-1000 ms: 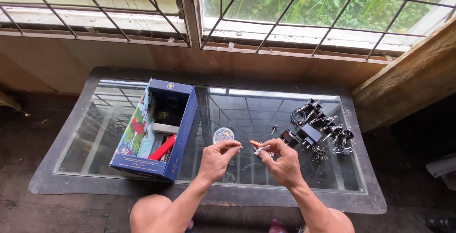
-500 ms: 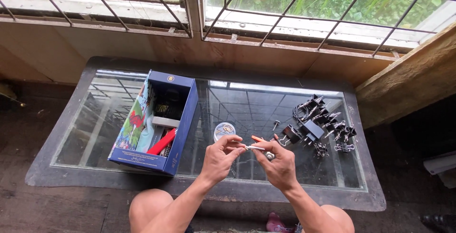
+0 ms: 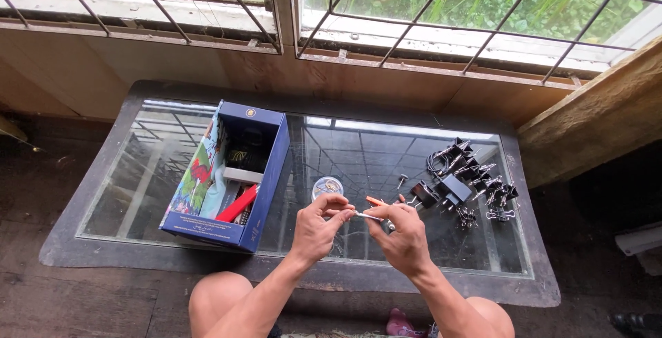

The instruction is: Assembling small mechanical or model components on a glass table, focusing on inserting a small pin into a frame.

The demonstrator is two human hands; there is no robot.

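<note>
While both hands meet just above the near edge of the glass, each grip is pinched together on a small piece: the left hand (image 3: 316,227) closes thumb and forefinger on the pale end of a thin stick-like part (image 3: 365,216), and the right hand (image 3: 403,238) pinches its other end, where an orange-handled tool (image 3: 376,201) pokes out past the fingers. Held this way, between two hands and lifted off the surface, the little part stays steady at a height the eyes can follow; what it is exactly is too small to tell.

Just beyond the fingertips a small round clear tub (image 3: 327,187) sits on the glass surface (image 3: 358,152), its contents too fine to make out. To the right lies a loose heap of black binder clips (image 3: 465,179), with a small screw-like bit (image 3: 402,180) apart from them.

To the left stands an open blue box (image 3: 265,172) with a bright printed side, lying lengthwise. Inside it show a red tool handle (image 3: 238,204), a grey strip, and something dark at the far end.

Beyond the surface runs a barred window (image 3: 441,14) with greenery outside.
</note>
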